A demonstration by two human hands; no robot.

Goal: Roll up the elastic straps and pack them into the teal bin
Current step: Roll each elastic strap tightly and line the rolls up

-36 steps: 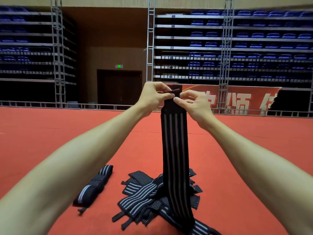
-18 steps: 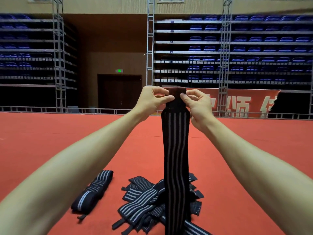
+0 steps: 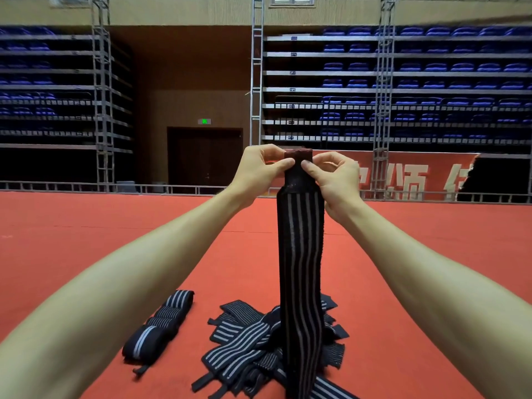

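Head view: the left hand [image 3: 259,171] and the right hand [image 3: 335,180] are raised in front, each pinching the dark reddish top end of one elastic strap [image 3: 300,254] between thumb and curled fingers, the thumbs almost meeting. The black, grey-striped strap hangs straight down, its lower end reaching the loose pile of straps [image 3: 244,338] on the red floor [image 3: 86,240], well short of the floor's far edge. Left of the pile, apart from it, lies a row of rolled straps [image 3: 161,326]
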